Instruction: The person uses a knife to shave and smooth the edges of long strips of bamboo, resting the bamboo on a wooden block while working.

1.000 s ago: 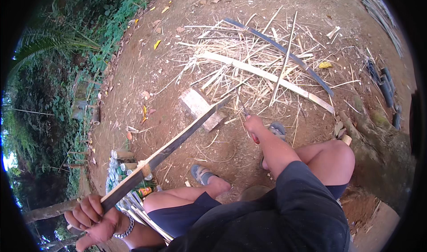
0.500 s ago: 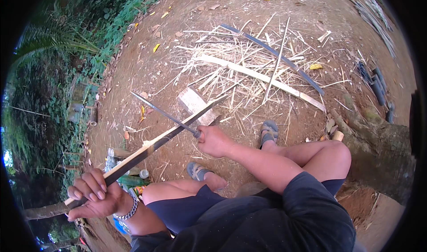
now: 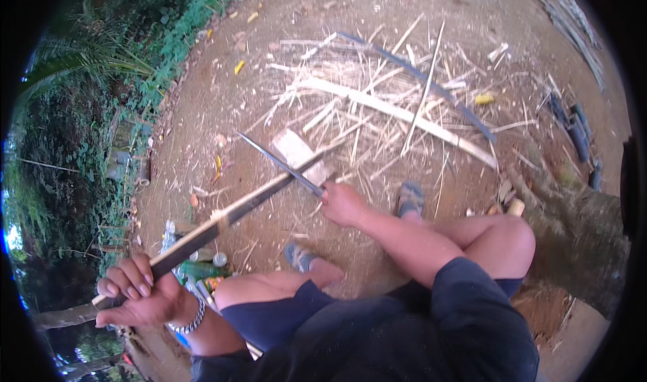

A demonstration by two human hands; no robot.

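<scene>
Left hand (image 3: 140, 293) at lower left, fingers curled over the near end of a long bamboo strip (image 3: 251, 207), thumb stretched out below it; chain bracelet (image 3: 191, 320) on that wrist; strip slants up and rightward, one long side pale, the other dark, with a rough pale node partway along; its far stretch passes across a short wooden block (image 3: 290, 146) on the ground, contact with the block hard to judge; right hand (image 3: 342, 205) clenched round the handle of a knife (image 3: 269, 157), most of the handle hidden in the fist; blade points up and leftward, crossing over the strip just beside the block; whether its edge bites or merely overlaps, cannot tell; beyond the block, a spread of thin shavings (image 3: 352, 156) on brown earth, with a broad pale strip (image 3: 381, 104) and a dark curved strip (image 3: 406, 65) lying across it; a yellow leaf (image 3: 484, 100) near the right side of the spread; sandalled feet apart, left sandal (image 3: 298, 255) and right sandal (image 3: 410, 197) below the block; green bottle (image 3: 201, 269) among clear containers, beside the left knee
</scene>
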